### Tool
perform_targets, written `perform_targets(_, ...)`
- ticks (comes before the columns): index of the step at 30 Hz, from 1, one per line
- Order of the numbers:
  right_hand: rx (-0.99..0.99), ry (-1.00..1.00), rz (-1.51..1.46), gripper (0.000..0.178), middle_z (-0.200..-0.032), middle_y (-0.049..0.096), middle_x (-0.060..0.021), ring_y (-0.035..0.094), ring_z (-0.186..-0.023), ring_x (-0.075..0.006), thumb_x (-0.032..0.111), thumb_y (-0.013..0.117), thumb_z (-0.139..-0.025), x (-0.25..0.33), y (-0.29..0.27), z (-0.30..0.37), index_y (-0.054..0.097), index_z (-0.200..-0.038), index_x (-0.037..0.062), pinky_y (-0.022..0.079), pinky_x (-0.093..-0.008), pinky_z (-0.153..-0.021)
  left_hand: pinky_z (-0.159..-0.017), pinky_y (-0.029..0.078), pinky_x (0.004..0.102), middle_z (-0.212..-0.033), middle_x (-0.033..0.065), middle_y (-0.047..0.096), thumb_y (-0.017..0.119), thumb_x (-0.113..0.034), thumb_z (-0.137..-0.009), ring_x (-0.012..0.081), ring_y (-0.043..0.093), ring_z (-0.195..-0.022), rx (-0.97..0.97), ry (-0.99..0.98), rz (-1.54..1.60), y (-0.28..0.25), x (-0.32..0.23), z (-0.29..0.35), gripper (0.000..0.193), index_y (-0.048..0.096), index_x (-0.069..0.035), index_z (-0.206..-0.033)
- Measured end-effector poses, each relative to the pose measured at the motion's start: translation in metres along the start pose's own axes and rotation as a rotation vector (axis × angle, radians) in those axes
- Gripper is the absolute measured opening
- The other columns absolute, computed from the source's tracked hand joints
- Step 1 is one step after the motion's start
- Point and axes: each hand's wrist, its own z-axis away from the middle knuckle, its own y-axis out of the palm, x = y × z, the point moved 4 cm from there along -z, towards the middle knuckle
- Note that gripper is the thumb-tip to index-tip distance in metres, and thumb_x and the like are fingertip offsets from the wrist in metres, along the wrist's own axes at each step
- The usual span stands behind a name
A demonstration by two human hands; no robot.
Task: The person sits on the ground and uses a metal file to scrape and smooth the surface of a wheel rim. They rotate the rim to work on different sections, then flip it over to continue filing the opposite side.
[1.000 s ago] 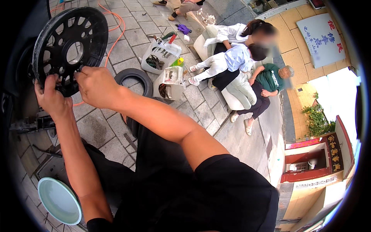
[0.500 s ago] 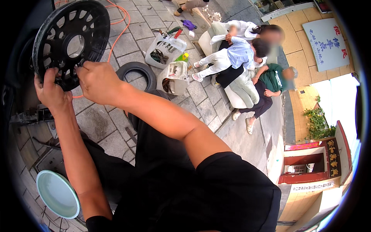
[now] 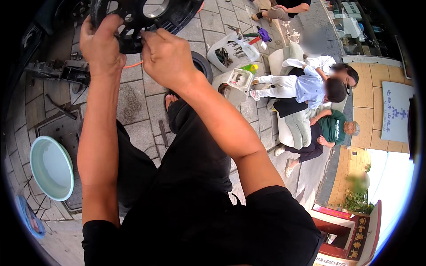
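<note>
A black wheel rim with round holes is held up at the top of the head view, its upper part cut off by the edge. My left hand grips its lower left, with the thumb over the face and the fingers partly hidden behind. Close by, my right hand has its fingers curled and pinched together against the rim's lower edge. Whatever lies between those fingertips is too small to make out. Behind my right wrist a black tyre lies partly hidden on the paving.
Cut-open white plastic containers hold tools beside a yellow-green bottle. A pale green basin stands at the left, near a dark metal assembly. An orange hose crosses the paving. People sit on a pale sofa at right.
The rim and both hands have shifted right and upward in view, while the surroundings have shifted too. Both hands keep their places on the rim.
</note>
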Motion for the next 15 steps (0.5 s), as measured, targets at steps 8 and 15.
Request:
perform_targets(8,0.027,-0.029,-0.057,0.018,-0.082,0.071,-0.0160,0.071,-0.069,-0.0357,0.003,0.072,-0.091,-0.003,0.006,-0.006,0.077,-0.107,-0.0010,0.058,-0.0427,-0.062,-0.084,0.054,0.0311,-0.105,0.0051,0.070,0.069,-0.003,-0.076,0.0153,0.064,-0.091,-0.039,-0.007,-0.050,0.007,-0.009,0.007,0.046,0.064,0.003,-0.122)
perform_targets(15,0.116,0.334,-0.430,0.013,-0.080,0.067,-0.0066,0.060,-0.067,-0.0115,-0.001,0.074,-0.094,0.007,-0.053,0.011,0.078,-0.106,-0.0009,0.047,-0.0271,-0.061,-0.094,0.054,0.0309,-0.114,0.0080,0.071,0.070,-0.005,-0.076,0.0172,0.067,-0.101,0.021,0.171,-0.020,-0.009,-0.036,0.001,0.056,0.060,0.003,-0.130)
